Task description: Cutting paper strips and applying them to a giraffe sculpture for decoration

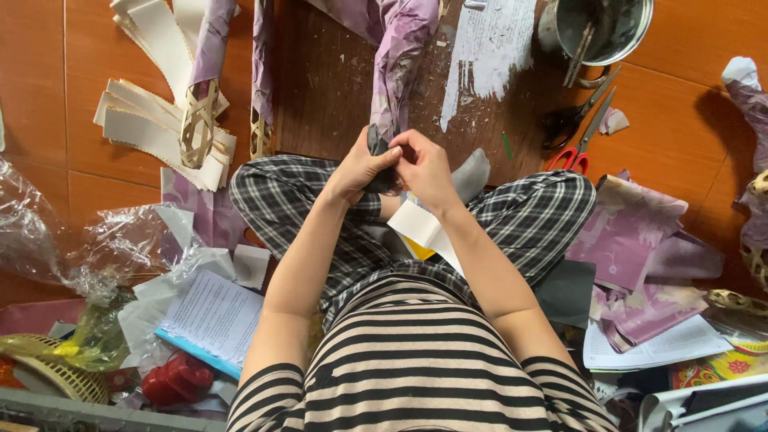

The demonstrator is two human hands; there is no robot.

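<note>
I sit cross-legged on a tiled floor in plaid trousers and a striped top. My left hand [362, 166] and my right hand [426, 166] meet over my lap, both gripping the near end of a long shape wrapped in purple paper [398, 56] that reaches away from me. The fingers pinch a dark piece [376, 145] against that end. Under my right wrist lies a white paper sheet [422, 227] with a yellow piece beneath it.
A wooden board [336, 88] smeared with white paste lies ahead, with a metal pot [602, 28] and red-handled scissors [582, 136] at its right. White paper strips [152, 124] and woven bamboo pieces lie left. Purple paper sheets [632, 232] pile right; clear plastic wrap [120, 240] left.
</note>
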